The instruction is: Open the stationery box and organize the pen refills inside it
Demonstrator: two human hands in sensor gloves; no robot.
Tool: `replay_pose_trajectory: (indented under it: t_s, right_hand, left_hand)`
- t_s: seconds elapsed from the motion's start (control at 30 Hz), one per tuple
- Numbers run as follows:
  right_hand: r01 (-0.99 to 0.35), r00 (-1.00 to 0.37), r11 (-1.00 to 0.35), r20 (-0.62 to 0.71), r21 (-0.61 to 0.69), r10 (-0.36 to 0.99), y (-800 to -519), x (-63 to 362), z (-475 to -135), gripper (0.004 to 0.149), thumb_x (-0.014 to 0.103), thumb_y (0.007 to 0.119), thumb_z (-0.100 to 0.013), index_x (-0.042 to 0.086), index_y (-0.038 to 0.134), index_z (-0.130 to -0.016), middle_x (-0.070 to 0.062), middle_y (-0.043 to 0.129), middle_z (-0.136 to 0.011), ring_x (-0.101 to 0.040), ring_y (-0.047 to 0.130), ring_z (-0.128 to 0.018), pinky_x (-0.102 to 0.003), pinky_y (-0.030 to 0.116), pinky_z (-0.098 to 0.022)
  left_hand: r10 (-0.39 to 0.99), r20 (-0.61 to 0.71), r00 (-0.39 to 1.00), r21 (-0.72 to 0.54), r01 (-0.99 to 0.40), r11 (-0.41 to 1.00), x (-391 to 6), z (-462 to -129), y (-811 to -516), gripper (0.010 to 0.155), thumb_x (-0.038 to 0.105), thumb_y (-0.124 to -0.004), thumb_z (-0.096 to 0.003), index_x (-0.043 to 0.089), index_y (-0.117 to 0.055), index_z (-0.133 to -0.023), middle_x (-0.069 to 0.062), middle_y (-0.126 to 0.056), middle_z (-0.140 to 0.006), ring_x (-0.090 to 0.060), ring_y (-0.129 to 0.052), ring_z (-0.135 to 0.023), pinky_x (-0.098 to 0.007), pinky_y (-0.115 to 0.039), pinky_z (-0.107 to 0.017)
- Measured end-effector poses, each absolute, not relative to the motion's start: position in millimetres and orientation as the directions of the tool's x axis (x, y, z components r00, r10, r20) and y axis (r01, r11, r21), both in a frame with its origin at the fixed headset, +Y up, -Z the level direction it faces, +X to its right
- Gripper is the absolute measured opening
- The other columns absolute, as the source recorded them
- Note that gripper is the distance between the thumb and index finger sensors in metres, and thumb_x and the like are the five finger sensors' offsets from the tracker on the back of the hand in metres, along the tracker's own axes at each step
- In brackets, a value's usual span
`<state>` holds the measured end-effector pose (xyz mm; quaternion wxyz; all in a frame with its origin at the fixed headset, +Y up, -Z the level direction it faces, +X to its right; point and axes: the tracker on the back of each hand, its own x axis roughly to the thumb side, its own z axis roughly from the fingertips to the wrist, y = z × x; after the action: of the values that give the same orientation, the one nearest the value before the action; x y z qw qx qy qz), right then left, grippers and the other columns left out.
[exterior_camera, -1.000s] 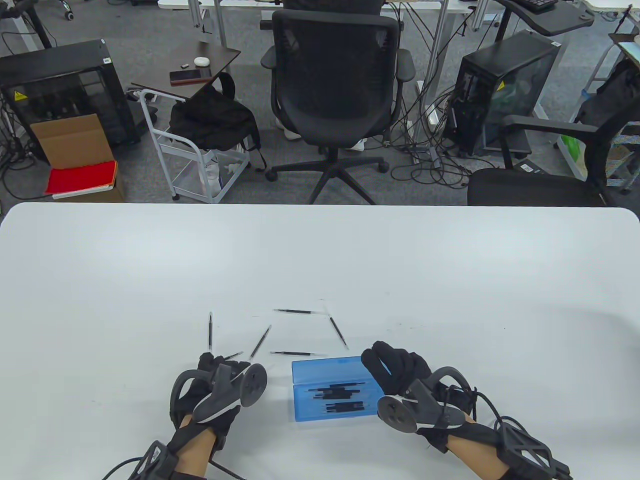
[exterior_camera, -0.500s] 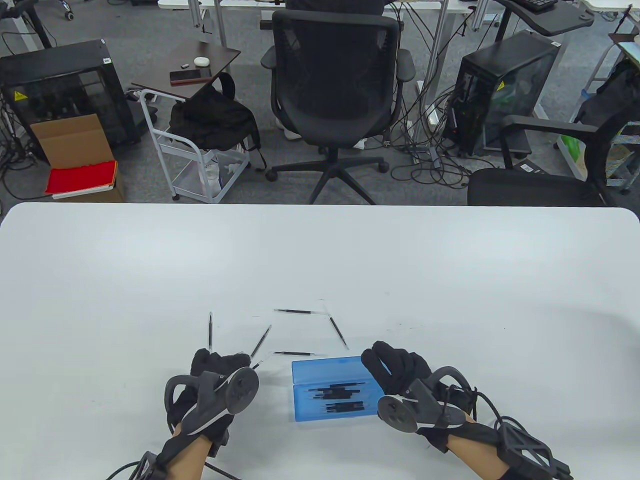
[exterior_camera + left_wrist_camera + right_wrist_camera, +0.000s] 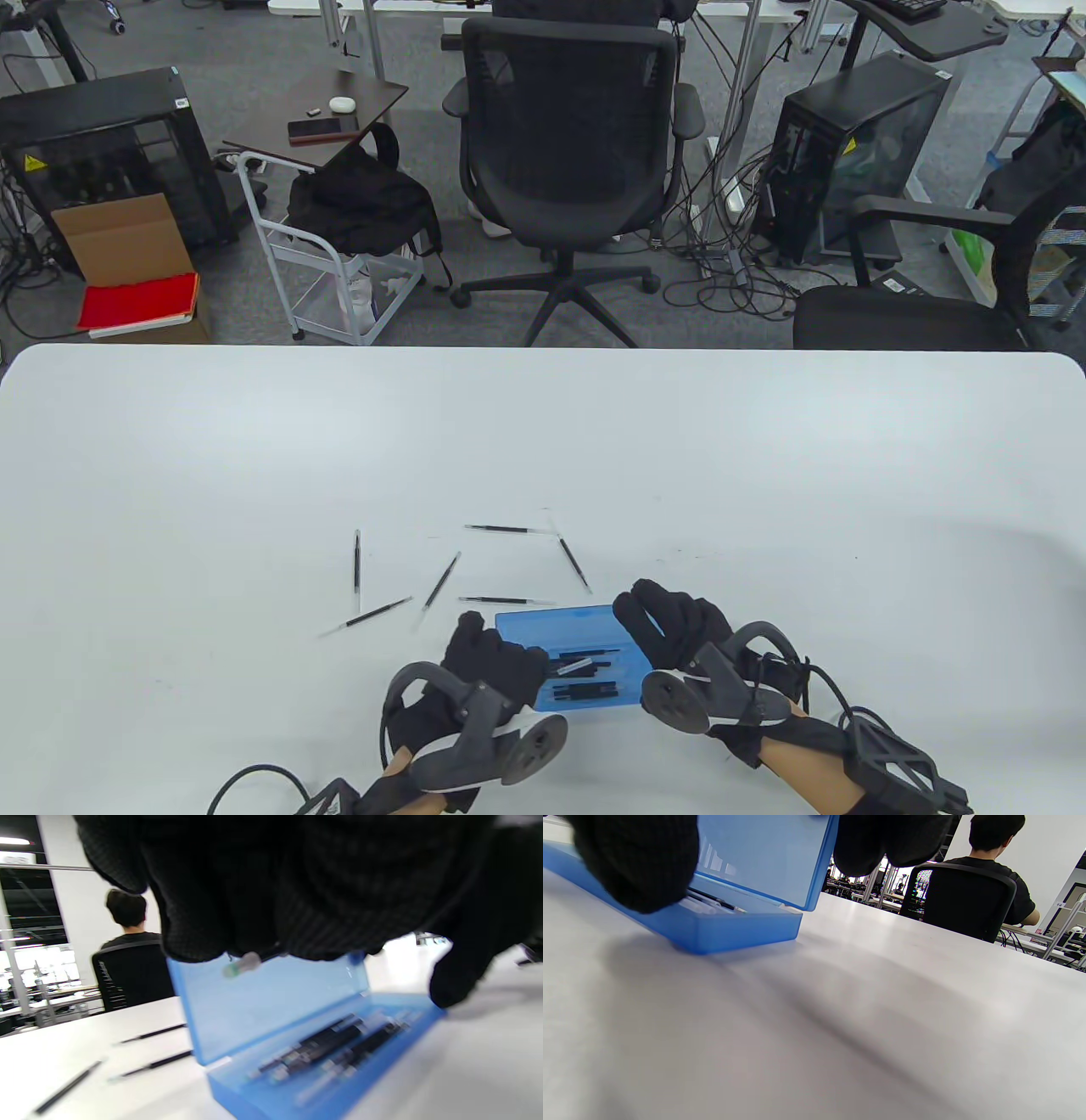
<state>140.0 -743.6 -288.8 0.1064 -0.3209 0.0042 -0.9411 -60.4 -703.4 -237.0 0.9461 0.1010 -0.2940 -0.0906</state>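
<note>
The blue stationery box (image 3: 564,624) stands open near the table's front edge, lid upright, with several dark refills (image 3: 585,689) in its base. My left hand (image 3: 496,658) hovers over the box's left end and pinches a pen refill, whose pale tip (image 3: 242,964) shows under the fingers in front of the lid (image 3: 271,1001). My right hand (image 3: 670,624) grips the box's right end, thumb (image 3: 636,866) at the base's front wall (image 3: 734,929) and fingers behind the lid (image 3: 763,857). Several loose refills lie beyond and left of the box, one (image 3: 373,613) nearest my left hand and another (image 3: 505,600) just behind the lid.
The white table (image 3: 543,441) spreads wide beyond the refills. A black office chair (image 3: 568,144) stands past its far edge, a second chair (image 3: 916,314) at the right. A person sits in a chair (image 3: 963,899) in the background.
My left hand has swung right from the loose refills to the box's left end, uncovering the refill it hid. The right hand and the box have stayed put.
</note>
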Motion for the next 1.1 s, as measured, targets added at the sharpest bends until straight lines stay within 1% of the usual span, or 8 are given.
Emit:
replay_pose_trajectory:
  t_s: [0.13, 0.3, 0.6, 0.77, 0.87, 0.93, 1.1]
  right_hand:
    - [0.194, -0.770, -0.978, 0.606, -0.077, -0.201, -744, 140, -289, 0.114, 0.053, 0.084, -0.042, 0.012, 0.007, -0.116, -0.030, 0.021, -0.122, -0.049, 0.062, -0.105, -0.062, 0.060, -0.077]
    - [0.193, -0.769, -0.978, 0.608, -0.076, -0.199, -744, 141, -289, 0.114, 0.053, 0.084, -0.042, 0.012, 0.007, -0.115, -0.030, 0.021, -0.122, -0.049, 0.062, -0.105, -0.062, 0.060, -0.078]
    - [0.190, -0.766, -0.979, 0.613, -0.075, -0.195, -744, 141, -289, 0.114, 0.053, 0.084, -0.042, 0.012, 0.006, -0.115, -0.030, 0.020, -0.122, -0.049, 0.062, -0.105, -0.062, 0.060, -0.078]
    - [0.189, -0.765, -0.979, 0.614, -0.074, -0.194, -744, 141, -289, 0.114, 0.053, 0.084, -0.042, 0.012, 0.006, -0.115, -0.030, 0.021, -0.122, -0.049, 0.062, -0.105, -0.062, 0.060, -0.078]
    - [0.186, -0.765, -0.980, 0.615, -0.073, -0.191, -744, 142, -289, 0.114, 0.053, 0.084, -0.042, 0.012, 0.007, -0.115, -0.030, 0.021, -0.122, -0.049, 0.062, -0.105, -0.062, 0.060, -0.078]
    - [0.185, -0.765, -0.980, 0.615, -0.072, -0.190, -744, 142, -289, 0.114, 0.053, 0.084, -0.042, 0.012, 0.006, -0.115, -0.030, 0.021, -0.122, -0.049, 0.062, -0.105, -0.062, 0.060, -0.078]
    - [0.183, -0.765, -0.981, 0.616, -0.070, -0.187, -745, 142, -290, 0.114, 0.053, 0.084, -0.042, 0.012, 0.006, -0.115, -0.030, 0.021, -0.122, -0.049, 0.062, -0.105, -0.062, 0.060, -0.078]
  left_hand:
    - [-0.292, 0.555, 0.779, 0.249, 0.180, 0.952, -42, -237, -724, 0.055, 0.033, -0.097, -0.0382, 0.018, -0.084, -0.089, 0.001, -0.104, -0.077, -0.026, -0.107, -0.071, -0.061, -0.071, -0.075]
    - [-0.436, 0.535, 0.724, 0.315, 0.307, 0.898, -27, -238, -740, 0.055, 0.033, -0.097, -0.0382, 0.018, -0.084, -0.089, 0.001, -0.104, -0.076, -0.025, -0.108, -0.070, -0.059, -0.072, -0.075]
    - [-0.455, 0.549, 0.701, 0.307, 0.338, 0.890, -16, -245, -745, 0.055, 0.032, -0.096, -0.0407, 0.021, -0.081, -0.092, 0.002, -0.101, -0.081, -0.025, -0.106, -0.075, -0.057, -0.070, -0.076]
    - [-0.434, 0.562, 0.704, 0.327, 0.294, 0.898, -16, -243, -732, 0.056, 0.036, -0.097, -0.0404, 0.022, -0.081, -0.092, 0.002, -0.102, -0.082, -0.025, -0.107, -0.075, -0.054, -0.072, -0.077]
    - [-0.417, 0.566, 0.712, 0.346, 0.254, 0.903, -20, -241, -718, 0.055, 0.038, -0.096, -0.0407, 0.023, -0.083, -0.092, 0.002, -0.103, -0.082, -0.024, -0.109, -0.073, -0.052, -0.075, -0.075]
    - [-0.404, 0.563, 0.721, 0.348, 0.236, 0.907, -24, -241, -709, 0.056, 0.039, -0.096, -0.0406, 0.024, -0.082, -0.092, 0.003, -0.102, -0.083, -0.024, -0.109, -0.074, -0.052, -0.076, -0.074]
    - [-0.292, 0.522, 0.801, 0.311, 0.139, 0.940, -49, -247, -680, 0.058, 0.042, -0.096, -0.0403, 0.024, -0.082, -0.094, 0.002, -0.101, -0.086, -0.025, -0.109, -0.076, -0.053, -0.078, -0.074]
